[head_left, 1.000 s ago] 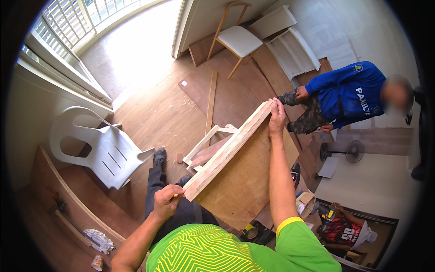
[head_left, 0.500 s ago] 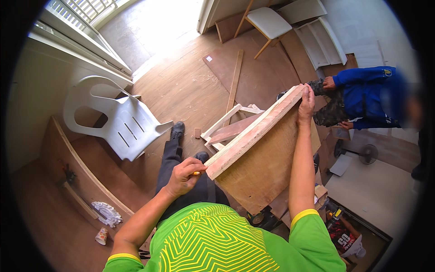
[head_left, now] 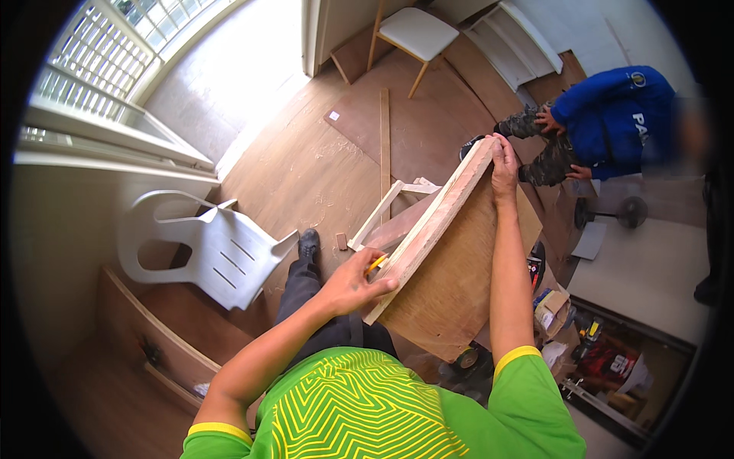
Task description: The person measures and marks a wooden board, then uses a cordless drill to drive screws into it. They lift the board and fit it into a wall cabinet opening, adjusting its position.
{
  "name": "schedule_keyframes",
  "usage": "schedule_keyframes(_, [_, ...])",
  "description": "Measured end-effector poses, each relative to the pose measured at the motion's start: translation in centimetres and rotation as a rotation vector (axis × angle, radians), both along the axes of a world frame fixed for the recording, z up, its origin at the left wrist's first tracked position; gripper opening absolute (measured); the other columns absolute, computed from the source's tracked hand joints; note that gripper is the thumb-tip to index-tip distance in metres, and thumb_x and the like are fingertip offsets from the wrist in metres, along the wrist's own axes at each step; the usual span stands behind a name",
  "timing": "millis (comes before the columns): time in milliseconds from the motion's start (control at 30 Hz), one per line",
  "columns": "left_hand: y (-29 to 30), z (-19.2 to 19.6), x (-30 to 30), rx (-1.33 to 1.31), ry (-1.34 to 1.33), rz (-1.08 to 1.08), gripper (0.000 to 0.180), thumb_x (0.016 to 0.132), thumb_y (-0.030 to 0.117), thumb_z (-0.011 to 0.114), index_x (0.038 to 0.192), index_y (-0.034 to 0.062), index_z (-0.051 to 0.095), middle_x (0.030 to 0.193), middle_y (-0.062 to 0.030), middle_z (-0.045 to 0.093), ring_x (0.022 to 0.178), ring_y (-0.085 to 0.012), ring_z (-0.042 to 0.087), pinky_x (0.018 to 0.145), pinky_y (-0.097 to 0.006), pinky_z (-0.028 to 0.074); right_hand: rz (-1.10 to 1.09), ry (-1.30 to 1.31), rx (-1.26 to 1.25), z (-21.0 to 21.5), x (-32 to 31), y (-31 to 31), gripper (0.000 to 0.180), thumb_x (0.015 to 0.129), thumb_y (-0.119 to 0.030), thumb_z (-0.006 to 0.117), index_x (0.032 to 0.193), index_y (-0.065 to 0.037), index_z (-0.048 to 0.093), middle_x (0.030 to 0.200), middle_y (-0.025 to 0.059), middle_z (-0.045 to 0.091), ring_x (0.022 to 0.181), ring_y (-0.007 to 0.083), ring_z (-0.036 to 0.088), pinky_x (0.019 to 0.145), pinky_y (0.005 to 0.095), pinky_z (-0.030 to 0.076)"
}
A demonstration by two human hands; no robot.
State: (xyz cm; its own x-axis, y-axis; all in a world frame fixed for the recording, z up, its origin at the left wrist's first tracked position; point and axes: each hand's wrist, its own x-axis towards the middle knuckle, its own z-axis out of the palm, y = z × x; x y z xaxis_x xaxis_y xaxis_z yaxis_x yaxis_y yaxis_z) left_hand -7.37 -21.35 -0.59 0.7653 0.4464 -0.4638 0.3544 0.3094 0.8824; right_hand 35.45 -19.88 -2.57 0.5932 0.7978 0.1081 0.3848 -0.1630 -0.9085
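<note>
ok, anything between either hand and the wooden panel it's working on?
Nothing visible. The right hand grips the far top end of the wooden panel directly. The left hand rests against its near edge, holding a yellow pencil to it.

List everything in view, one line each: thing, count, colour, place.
Thick plywood panel with pale edge: one, brown, tilted, centre.
Small pencil-like stick: one, yellow, in left grip.
Moulded plastic chair: one, white, left.
Wooden chair with white seat: one, top.
Long wooden strip: one, brown, on floor.
Pale wooden frame: one, behind panel.
Seated person in blue jacket: one, upper right.
Standing fan: one, dark, right.
Left hand: at panel's near end.
Right hand: gripping panel's far end.
</note>
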Motion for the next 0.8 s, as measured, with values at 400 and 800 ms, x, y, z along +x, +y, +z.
schedule_keyframes(400, [1.8,-0.8,3.5,-0.145,-0.011,-0.127,0.062,0.087,0.043,0.083,0.123,0.0007,0.055,0.105,-0.0063,0.058,0.101,-0.0164,0.055,0.092,-0.032,0.044,-0.125,-0.031,0.055,0.5,-0.6,0.1,0.059,0.105,-0.036,0.061,0.151,0.0,0.047,0.137,0.014,0.063,0.12,0.0227,0.061,0.107,0.0351,0.046])
schedule_keyframes(800, [2.1,1.1,3.6,-0.167,0.038,-0.142,0.054,0.089,0.041,0.081,0.118,0.0034,0.054,0.098,-0.0017,0.057,0.091,-0.0123,0.053,0.079,-0.028,0.044,-0.305,-0.396,-0.07,5.3,-23.0,-8.1,0.027,0.089,-0.013,0.076,0.112,-0.003,0.069,0.102,0.0136,0.061,0.082,0.0292,0.065,0.072,0.0413,0.054])
